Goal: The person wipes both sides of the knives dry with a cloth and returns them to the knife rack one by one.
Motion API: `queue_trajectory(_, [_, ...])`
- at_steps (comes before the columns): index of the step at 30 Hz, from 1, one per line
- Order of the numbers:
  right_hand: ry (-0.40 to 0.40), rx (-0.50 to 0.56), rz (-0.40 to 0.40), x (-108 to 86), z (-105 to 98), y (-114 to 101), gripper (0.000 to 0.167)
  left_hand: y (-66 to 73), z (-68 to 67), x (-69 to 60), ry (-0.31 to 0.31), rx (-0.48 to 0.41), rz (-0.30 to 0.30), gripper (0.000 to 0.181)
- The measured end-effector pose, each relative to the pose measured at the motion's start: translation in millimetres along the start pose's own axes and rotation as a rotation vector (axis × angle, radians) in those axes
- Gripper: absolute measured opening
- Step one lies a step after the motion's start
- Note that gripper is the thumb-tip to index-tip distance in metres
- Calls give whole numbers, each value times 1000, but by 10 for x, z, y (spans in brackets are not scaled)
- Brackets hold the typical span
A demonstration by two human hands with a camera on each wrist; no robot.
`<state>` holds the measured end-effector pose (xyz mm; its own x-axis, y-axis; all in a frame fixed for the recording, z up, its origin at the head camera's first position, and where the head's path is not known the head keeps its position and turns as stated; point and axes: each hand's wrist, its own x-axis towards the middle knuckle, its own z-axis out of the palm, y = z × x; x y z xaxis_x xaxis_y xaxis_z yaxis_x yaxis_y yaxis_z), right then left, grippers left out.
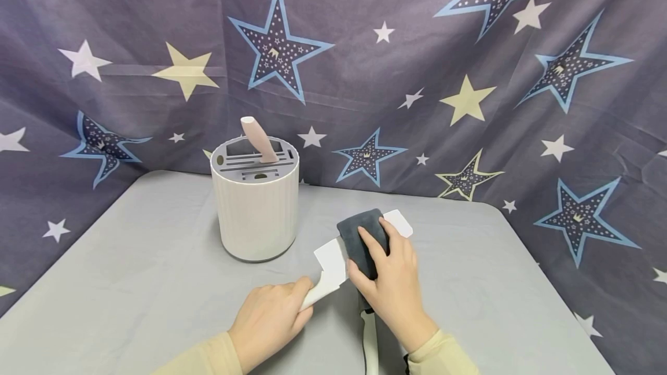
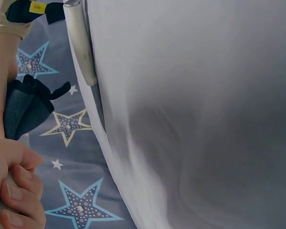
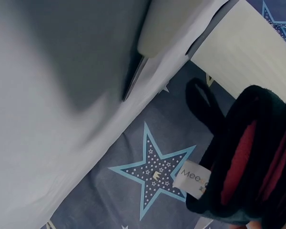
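In the head view my left hand (image 1: pixel 273 311) grips the white handle of a broad-bladed white cleaver (image 1: pixel 330 256), which slants up to the right. My right hand (image 1: pixel 396 282) holds a folded dark grey cloth (image 1: pixel 362 221) around the middle of the blade, whose far end sticks out beyond it. The right wrist view shows the cloth (image 3: pixel 271 109) with a loop, a small label and red inner layers. Below my right hand a second knife (image 1: pixel 370 340) with a whitish handle lies near the front; its blade (image 2: pixel 99 107) appears in the left wrist view.
A round white knife block (image 1: pixel 257 219) stands at the back left of the grey-covered table (image 1: pixel 453 282). One knife with a pink handle (image 1: pixel 260 140) is in its slots. A star-patterned curtain (image 1: pixel 354 97) hangs behind the table and along its sides.
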<state>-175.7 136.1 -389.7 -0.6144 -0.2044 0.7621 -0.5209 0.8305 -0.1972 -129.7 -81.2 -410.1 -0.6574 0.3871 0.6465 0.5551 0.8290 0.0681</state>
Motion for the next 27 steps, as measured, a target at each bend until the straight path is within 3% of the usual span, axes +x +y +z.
queue_trajectory(9, [14,8,-77,-36,13,-72,51,15,-8,5,-31,-6,-6,29])
queue_trajectory(27, [-66,48,-142,-62,5,-158,51,22,-37,6,-112,-23,-17,26])
